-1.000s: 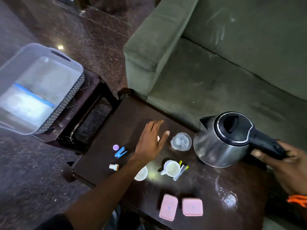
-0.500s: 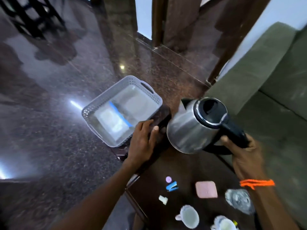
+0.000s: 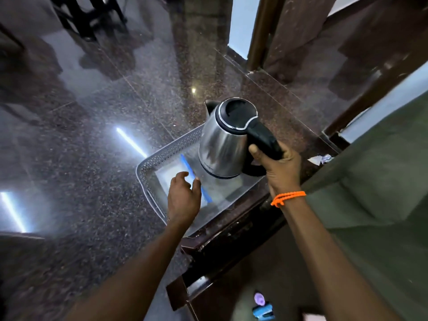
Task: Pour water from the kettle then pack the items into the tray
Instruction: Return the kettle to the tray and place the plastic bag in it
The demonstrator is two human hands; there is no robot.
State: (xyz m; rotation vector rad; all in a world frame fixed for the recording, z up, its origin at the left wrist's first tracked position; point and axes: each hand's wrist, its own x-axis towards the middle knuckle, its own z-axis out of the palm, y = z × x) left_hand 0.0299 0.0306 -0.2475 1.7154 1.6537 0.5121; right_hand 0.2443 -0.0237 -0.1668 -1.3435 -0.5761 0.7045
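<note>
My right hand [image 3: 280,167] grips the black handle of a steel kettle [image 3: 222,140] with a black lid. The kettle is upright over the far right part of a grey perforated tray [image 3: 162,154]; I cannot tell whether its base touches the tray floor. A blue strip [image 3: 206,193] lies on the tray's shiny floor. My left hand [image 3: 184,198] hovers over the near part of the tray, fingers apart, holding nothing. At the bottom edge, a small purple piece [image 3: 259,298] and a blue clip [image 3: 264,315] lie on the dark table.
The tray rests on a dark wooden stand [image 3: 231,230] beside the dark table [image 3: 222,297]. A green sofa [image 3: 375,193] fills the right side. Polished speckled floor [image 3: 81,158] spreads left. A crumpled white scrap [image 3: 320,159] lies by the sofa arm.
My right hand has carried the kettle from the table over to the tray. My left hand has moved from the table to above the tray. The view has swung left.
</note>
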